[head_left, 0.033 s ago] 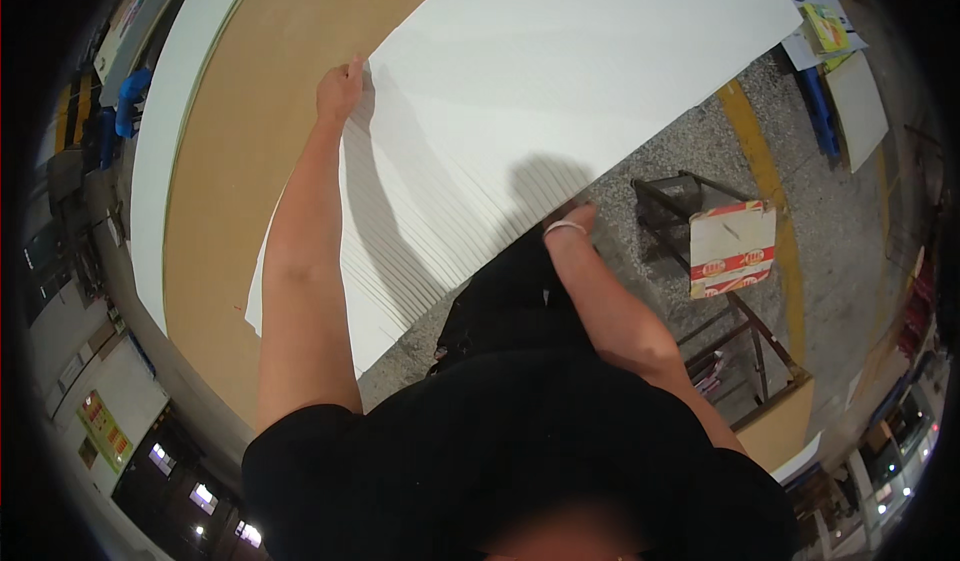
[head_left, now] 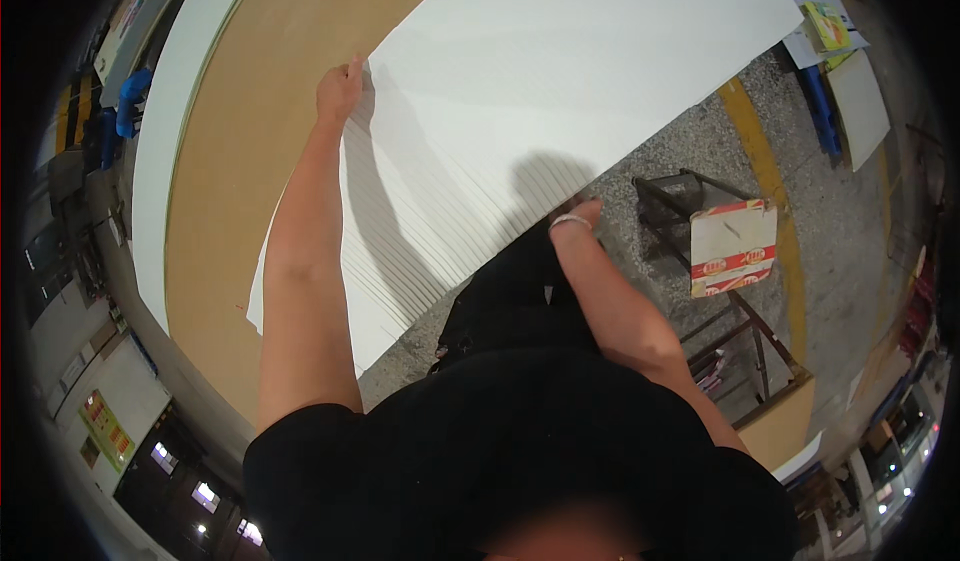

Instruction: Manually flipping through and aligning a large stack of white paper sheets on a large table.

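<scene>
A stack of large white sheets [head_left: 570, 71] lies slantwise before me, its near left part fanned into many thin overlapping edges. Beneath its left side is a broad brown board [head_left: 225, 161]. My left hand [head_left: 338, 93] is closed on the stack's left edge, thumb pointing away from me; its other fingers are partly hidden. At the near right edge, my right hand [head_left: 580, 216], with a pale band at its wrist, grips the sheets. Most of its fingers are in shadow or hidden by the edge. Shadows of my arm and head fall across the paper.
To my right on the speckled floor stands a dark metal-framed stool [head_left: 733, 246] with a patched seat. Another metal frame [head_left: 760, 351] is nearer me. A yellow floor line [head_left: 750, 136] runs past them. Farther right, a pale board [head_left: 858, 111] rests near blue supports.
My right hand has shifted very slightly to the right along the near edge. My left hand and the sheets look unmoved.
</scene>
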The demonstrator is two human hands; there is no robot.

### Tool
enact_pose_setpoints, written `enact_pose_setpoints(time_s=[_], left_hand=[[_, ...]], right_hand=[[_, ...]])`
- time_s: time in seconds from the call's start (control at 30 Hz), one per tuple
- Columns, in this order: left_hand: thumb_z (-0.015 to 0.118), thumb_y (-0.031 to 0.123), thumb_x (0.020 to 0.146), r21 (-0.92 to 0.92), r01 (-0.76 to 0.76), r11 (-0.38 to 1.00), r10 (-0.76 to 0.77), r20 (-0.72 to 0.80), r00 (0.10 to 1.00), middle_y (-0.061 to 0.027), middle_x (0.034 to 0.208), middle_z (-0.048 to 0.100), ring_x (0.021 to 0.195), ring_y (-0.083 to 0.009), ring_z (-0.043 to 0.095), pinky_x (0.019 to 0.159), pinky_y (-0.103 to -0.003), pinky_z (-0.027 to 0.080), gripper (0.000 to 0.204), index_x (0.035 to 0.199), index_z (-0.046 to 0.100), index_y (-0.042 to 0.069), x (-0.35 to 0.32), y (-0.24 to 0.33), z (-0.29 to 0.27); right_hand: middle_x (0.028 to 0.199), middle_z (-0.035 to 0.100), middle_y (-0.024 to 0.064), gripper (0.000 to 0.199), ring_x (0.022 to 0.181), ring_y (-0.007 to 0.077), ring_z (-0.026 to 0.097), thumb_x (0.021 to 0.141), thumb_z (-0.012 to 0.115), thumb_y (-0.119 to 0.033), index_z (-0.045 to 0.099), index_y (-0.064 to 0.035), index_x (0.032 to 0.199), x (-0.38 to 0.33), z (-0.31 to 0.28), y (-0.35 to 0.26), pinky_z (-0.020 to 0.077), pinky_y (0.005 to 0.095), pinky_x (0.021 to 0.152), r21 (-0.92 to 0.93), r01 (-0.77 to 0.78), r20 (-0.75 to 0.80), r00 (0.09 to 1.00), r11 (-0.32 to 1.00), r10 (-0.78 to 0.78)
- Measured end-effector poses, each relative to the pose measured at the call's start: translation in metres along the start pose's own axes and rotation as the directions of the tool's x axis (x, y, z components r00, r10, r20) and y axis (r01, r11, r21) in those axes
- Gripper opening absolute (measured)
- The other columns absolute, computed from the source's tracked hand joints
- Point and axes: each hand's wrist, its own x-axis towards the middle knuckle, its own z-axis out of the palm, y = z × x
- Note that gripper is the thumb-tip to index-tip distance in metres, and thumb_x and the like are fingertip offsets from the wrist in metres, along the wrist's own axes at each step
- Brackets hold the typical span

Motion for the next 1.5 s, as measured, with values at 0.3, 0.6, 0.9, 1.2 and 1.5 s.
enact_pose_setpoints(time_s=[0.3, 0.6, 0.9, 1.2, 1.5], left_hand=[[0.034, 0.053, 0.093, 0.071, -0.027, 0.997, 0.023, 0.058, 0.998, -0.0277, 0.093, 0.063, 0.094, -0.0440, 0.059, 0.084, -0.048, 0.045, 0.063, 0.087, 0.067, -0.001, 0.033, 0.021, 0.009], [0.031, 0.057, 0.093, -0.208, -0.116, 0.971, 0.141, 0.112, 0.984, -0.0264, 0.096, 0.064, 0.097, -0.0435, 0.059, 0.087, -0.047, 0.044, 0.066, 0.096, 0.068, 0.002, 0.083, 0.132, 0.025], [0.033, 0.058, 0.092, -0.029, -0.117, 0.993, 0.118, 0.061, 0.991, -0.0284, 0.100, 0.062, 0.099, -0.0444, 0.057, 0.088, -0.047, 0.044, 0.068, 0.093, 0.067, -0.001, 0.094, 0.149, 0.041], [0.037, 0.063, 0.090, -0.238, -0.049, 0.970, 0.075, 0.101, 0.992, -0.0243, 0.105, 0.065, 0.109, -0.0350, 0.058, 0.093, -0.038, 0.042, 0.073, 0.109, 0.065, -0.002, 0.149, 0.214, 0.053], [0.038, 0.062, 0.089, -0.321, -0.125, 0.939, 0.170, 0.114, 0.979, -0.0233, 0.097, 0.066, 0.103, -0.0341, 0.060, 0.090, -0.038, 0.043, 0.073, 0.103, 0.066, -0.005, 0.213, 0.327, 0.081]], right_hand=[[0.115, 0.059, 0.0153, 0.060, 0.097, 0.0297, 0.062, 0.096, 0.026, -0.047, 0.049, -0.0013, 0.125, 0.035, 0.024, -0.049, 0.0513, 0.0424, 0.082, -0.096, 0.193, -0.171, 0.963, 0.977, -0.207], [0.081, 0.058, 0.0087, 0.056, 0.067, 0.0168, 0.056, 0.096, 0.032, -0.043, 0.043, 0.0006, 0.129, 0.031, 0.075, -0.086, 0.0471, 0.0285, 0.057, 0.055, 0.294, 0.035, 0.954, 0.954, -0.296], [0.102, 0.059, 0.0136, 0.042, 0.095, 0.0281, 0.059, 0.093, 0.033, -0.043, 0.052, -0.0062, 0.104, 0.037, 0.091, -0.116, 0.0491, 0.0415, 0.083, 0.032, 0.246, 0.058, 0.967, 0.969, -0.248], [0.141, 0.037, 0.0194, 0.069, 0.130, 0.0279, 0.036, 0.095, 0.027, -0.052, 0.032, 0.0016, 0.139, 0.067, 0.131, -0.231, 0.0240, 0.0387, 0.109, -0.126, 0.512, 0.010, 0.857, 0.850, -0.515], [0.133, 0.048, 0.0089, 0.072, 0.119, 0.0191, 0.048, 0.094, 0.032, -0.060, 0.040, -0.0015, 0.136, 0.087, 0.172, -0.267, 0.0371, 0.0309, 0.100, 0.107, 0.558, 0.288, 0.774, 0.823, -0.563]])
